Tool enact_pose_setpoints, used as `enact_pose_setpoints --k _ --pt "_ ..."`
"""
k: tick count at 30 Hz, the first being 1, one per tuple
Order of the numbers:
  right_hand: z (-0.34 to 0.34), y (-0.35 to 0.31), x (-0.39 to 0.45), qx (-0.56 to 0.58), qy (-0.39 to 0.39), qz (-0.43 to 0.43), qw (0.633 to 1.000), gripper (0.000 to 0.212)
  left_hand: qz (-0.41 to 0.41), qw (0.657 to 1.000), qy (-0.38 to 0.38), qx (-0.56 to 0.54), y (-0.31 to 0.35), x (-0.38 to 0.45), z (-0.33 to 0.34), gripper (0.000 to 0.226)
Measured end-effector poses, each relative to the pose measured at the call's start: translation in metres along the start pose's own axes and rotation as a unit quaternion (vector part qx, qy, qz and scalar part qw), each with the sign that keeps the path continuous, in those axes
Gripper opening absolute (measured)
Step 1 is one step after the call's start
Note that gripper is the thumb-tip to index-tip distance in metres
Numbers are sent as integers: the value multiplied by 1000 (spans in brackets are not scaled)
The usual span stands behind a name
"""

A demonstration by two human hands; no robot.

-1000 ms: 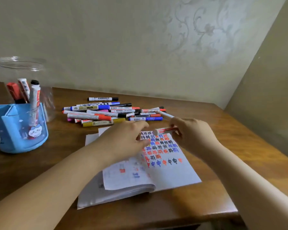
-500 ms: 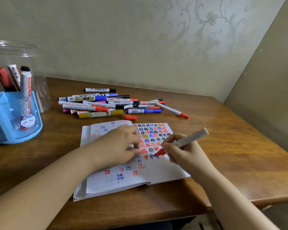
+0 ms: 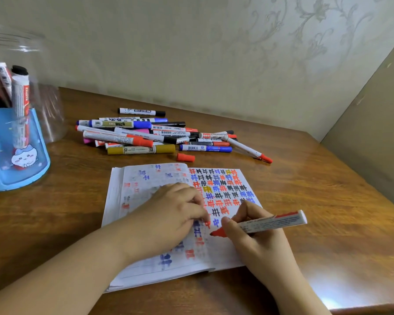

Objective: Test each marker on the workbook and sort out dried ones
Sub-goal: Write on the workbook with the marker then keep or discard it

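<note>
One red marker (image 3: 264, 223) is being pinched in the right hand (image 3: 257, 242), tip touching the workbook (image 3: 225, 253). The left hand (image 3: 168, 214) is pressing the page, fingers loosely bent. At 12 o'clock, the loose cap (image 3: 185, 157) is risking rolling away; a lingering tip risks blotting.
</note>
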State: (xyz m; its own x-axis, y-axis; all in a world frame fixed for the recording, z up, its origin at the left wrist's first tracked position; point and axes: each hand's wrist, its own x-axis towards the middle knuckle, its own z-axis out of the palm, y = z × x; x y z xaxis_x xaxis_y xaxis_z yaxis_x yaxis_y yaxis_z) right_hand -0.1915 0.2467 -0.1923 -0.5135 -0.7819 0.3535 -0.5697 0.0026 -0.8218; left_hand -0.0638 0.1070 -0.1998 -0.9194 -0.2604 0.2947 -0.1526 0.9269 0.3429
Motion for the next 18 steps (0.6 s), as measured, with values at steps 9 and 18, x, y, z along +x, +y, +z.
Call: enact_pose_setpoints --k 9,18 --pt "-1 -1 0 18 -36 11 999 31 1 1000 4 -9 -2 -3 3 59" --pt "0 0 1 -8 -20 18 1000 37 -8 1000 1 -15 -1 -4 2 50"
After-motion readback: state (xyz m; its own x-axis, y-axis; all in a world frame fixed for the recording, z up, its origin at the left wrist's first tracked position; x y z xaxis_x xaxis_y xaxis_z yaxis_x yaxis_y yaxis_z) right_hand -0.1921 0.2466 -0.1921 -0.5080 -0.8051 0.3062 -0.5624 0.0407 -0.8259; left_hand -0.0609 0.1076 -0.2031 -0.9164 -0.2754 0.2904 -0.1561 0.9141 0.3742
